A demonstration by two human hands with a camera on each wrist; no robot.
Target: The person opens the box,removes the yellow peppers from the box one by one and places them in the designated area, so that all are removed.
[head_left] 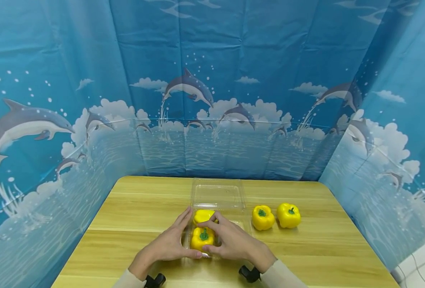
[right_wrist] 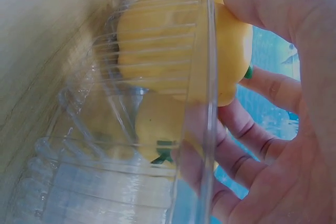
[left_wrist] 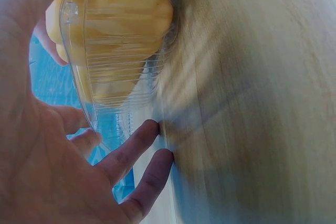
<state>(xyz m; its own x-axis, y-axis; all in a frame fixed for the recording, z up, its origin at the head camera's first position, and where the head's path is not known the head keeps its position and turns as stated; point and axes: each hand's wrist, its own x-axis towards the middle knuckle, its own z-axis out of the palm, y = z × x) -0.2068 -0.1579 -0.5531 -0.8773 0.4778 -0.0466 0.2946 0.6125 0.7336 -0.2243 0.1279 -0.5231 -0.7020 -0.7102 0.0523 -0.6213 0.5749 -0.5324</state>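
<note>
Both hands flank the clear clamshell tray (head_left: 234, 224) on our wooden table (head_left: 133, 216): L hand (head_left: 169, 244) lies w/ straight fingers against its left side, R hand (head_left: 230, 240) curls fingers over the near yellow bell pepper (head_left: 202, 238) inside. A 2nd pepper (head_left: 202, 216) sits just behind it, btwn our fingertips; two loose peppers (head_left: 275, 216) lie well right of the tray.

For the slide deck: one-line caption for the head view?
Both hands, left hand and right hand, at a yellow pepper in a clear clamshell tray; two peppers on the table.
</note>
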